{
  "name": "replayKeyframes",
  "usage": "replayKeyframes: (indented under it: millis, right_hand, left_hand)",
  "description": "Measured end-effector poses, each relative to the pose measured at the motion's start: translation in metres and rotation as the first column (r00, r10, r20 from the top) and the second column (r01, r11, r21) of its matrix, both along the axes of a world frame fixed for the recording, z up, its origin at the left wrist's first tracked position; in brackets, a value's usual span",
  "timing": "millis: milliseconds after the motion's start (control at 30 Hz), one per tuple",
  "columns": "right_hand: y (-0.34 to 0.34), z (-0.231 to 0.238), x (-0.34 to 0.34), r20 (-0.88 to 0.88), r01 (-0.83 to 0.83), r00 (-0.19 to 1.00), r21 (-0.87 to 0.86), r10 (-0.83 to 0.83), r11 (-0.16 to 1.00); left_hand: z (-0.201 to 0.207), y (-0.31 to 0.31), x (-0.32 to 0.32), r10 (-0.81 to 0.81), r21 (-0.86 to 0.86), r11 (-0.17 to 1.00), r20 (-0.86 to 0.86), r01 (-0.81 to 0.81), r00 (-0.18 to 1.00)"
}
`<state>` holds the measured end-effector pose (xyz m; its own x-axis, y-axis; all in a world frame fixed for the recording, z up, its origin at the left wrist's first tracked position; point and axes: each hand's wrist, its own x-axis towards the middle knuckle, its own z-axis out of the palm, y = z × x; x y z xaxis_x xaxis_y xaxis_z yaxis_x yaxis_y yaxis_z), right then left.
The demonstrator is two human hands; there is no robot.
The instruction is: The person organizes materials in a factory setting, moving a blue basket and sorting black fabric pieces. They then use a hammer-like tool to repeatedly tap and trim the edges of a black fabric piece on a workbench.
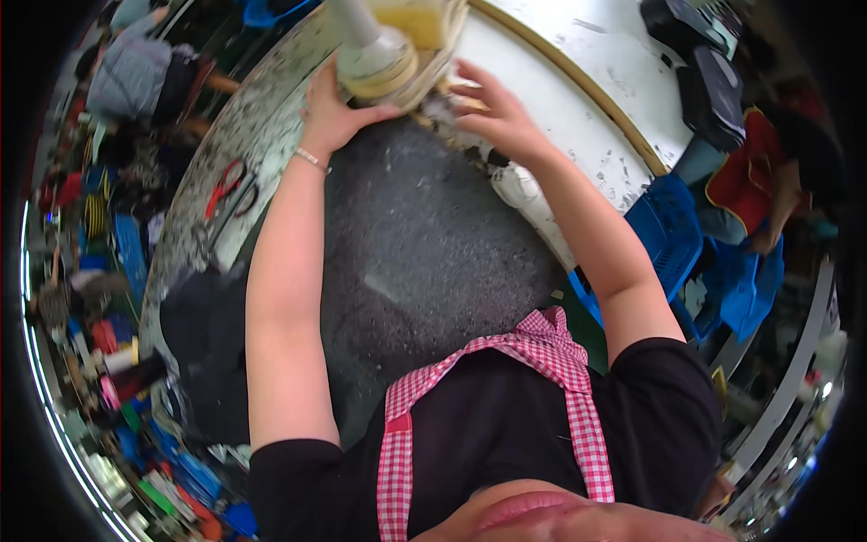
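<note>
Pale round housing [379, 65] with a tan ring around its base stands at the far edge of the dark sheet [424, 226], below a light column. The person's left hand [330, 117] is at its near left side, its grip wide, thumb along the base and fingers up the side; whether it presses or only rests there, I cannot tell. The right hand [497, 113], just beyond the sheet's far right corner, also has a wide grip, fingers parted and bent toward the housing, with nothing visibly held.

The step in hand looks like setting or steadying something about the base — a judgement from the hands' pose alone. Next, the work would seem to call for the right fingers closing in while the left keeps its side in place.

Blur smears the small pieces between the hands at the sheet's far edge, so their kind is unclear. The upper rim cuts off the column and the yellowish container [411, 25] beyond the sheet — and the right forearm partly covers a white bundle [519, 187] along the sheet's right side.
</note>
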<state>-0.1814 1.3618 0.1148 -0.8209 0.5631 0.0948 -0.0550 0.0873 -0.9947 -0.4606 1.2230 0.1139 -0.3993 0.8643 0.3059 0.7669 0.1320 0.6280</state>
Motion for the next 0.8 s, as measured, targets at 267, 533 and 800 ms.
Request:
replayKeyframes:
  millis: [267,533,800]
  right_hand:
    - [-0.022,0.011,0.073,0.158,-0.011,0.983,0.575,-0.097,0.818]
    - [-0.091,0.039,0.118,0.063,0.044,0.993,0.612,-0.104,0.789]
    - [-0.12,0.037,0.144,-0.031,0.074,0.997,0.494,-0.067,0.866]
  left_hand:
    - [0.025,-0.054,0.062,0.136,-0.08,0.986,-0.118,-0.146,0.984]
    - [0.052,-0.066,0.164,0.003,0.031,1.0,-0.183,0.003,0.983]
    - [0.069,-0.09,0.208,0.021,0.103,0.995,-0.28,0.008,0.96]
